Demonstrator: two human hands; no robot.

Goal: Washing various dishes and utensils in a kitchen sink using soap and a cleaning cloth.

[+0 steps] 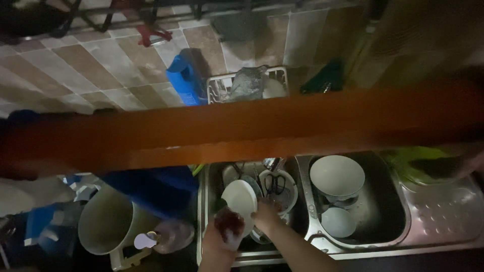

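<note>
White plate (239, 200), tilted over the left basin (212, 176) of the steel sink, near its front edge. Right hand (265, 214) grips the plate's right rim, fingers curled. Left hand (227, 226) presses a dark scrubber against the plate's lower face; its finger spread cannot be told. Stacked bowls (337, 176) fill the right basin; little free room remains.

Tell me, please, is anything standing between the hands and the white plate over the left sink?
Nothing visible does. The right hand already touches the white plate at its edge, and the left hand, with a dark red sponge, presses against its lower face above the left sink.
</note>
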